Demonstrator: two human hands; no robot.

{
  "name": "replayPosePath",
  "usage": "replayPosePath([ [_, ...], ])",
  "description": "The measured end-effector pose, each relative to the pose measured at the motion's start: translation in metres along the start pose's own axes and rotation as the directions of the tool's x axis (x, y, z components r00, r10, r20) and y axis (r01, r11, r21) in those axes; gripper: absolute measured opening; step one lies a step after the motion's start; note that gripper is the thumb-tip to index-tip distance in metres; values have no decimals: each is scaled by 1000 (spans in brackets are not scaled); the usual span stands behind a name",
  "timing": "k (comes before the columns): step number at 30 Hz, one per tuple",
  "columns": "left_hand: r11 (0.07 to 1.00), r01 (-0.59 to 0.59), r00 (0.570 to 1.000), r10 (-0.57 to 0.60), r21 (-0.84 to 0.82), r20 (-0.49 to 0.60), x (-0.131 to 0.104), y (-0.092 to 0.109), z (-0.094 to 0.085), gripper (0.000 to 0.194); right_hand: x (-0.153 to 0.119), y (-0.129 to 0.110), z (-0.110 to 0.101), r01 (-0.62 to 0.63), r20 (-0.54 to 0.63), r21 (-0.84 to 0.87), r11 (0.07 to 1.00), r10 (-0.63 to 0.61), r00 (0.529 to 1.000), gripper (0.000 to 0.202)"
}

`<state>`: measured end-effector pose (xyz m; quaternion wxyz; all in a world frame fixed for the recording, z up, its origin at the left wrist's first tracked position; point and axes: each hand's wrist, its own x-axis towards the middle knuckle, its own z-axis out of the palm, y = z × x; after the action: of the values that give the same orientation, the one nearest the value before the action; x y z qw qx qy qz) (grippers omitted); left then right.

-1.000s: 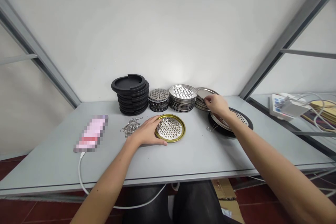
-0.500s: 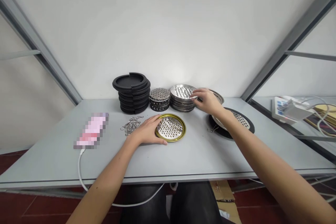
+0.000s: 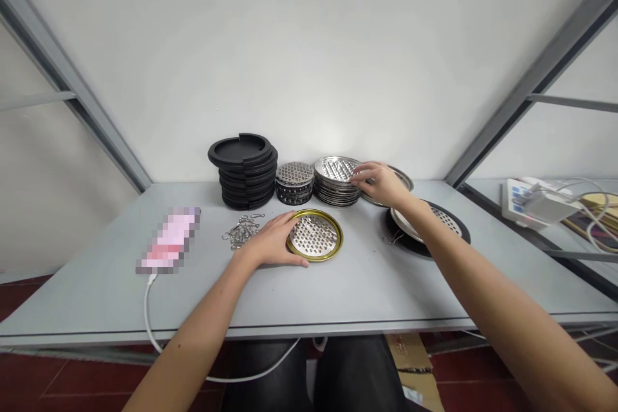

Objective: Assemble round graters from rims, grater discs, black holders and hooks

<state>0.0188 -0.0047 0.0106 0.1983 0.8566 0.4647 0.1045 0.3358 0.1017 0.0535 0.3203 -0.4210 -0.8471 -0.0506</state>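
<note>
My left hand (image 3: pixel 277 241) is closed around the left side of a round grater disc with a gold rim (image 3: pixel 315 238), thumb at its near edge and fingers at its far edge. The disc lies flat on the table, its silver middle full of raised holes. Farther back, my right hand (image 3: pixel 379 181) pinches at the right rim of the top silver grater disc (image 3: pixel 335 168) on a stack; its fingertips partly overlap the rim. Left of that stack stands a shorter pile of perforated grater plates (image 3: pixel 295 175). Loose metal hooks (image 3: pixel 241 230) lie beside my left hand.
A tall stack of black rings (image 3: pixel 246 174) stands at the back left. Behind my right hand lies another silver disc (image 3: pixel 403 177). A black ring with a perforated plate (image 3: pixel 458 235) sits beneath my right forearm. A phone (image 3: pixel 168 241) with a white cable lies left; a power strip (image 3: pixel 524 203) stands right.
The view has shifted very slightly. My right hand's fingers have moved a little at the stack's rim; my left hand stays on the gold-rimmed disc.
</note>
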Motion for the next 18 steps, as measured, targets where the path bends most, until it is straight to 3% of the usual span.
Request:
replayPosePath([
  [4,1000,3,1000,-3,-5,3,0,-1,1,114,2,-4,-3,7,3,58,998,-8,1000,17],
  [7,1000,7,1000,-7,-11,5,-1,-2,1,114,2,-8,-3,-12,-74,55,998,16,997,19],
  [10,1000,10,1000,-10,5,8,-1,-1,1,115,0,-11,-2,-29,-162,-6,1000,28,986,21],
  [14,1000,4,1000,-4,12,4,-1,0,0,115,-3,-11,1,-5,-116,-64,998,-3,993,21],
  [18,1000,1,1000,-1,9,0,-1,-1,0,114,-5,-10,5,55,-112,-256,965,-86,990,24],
])
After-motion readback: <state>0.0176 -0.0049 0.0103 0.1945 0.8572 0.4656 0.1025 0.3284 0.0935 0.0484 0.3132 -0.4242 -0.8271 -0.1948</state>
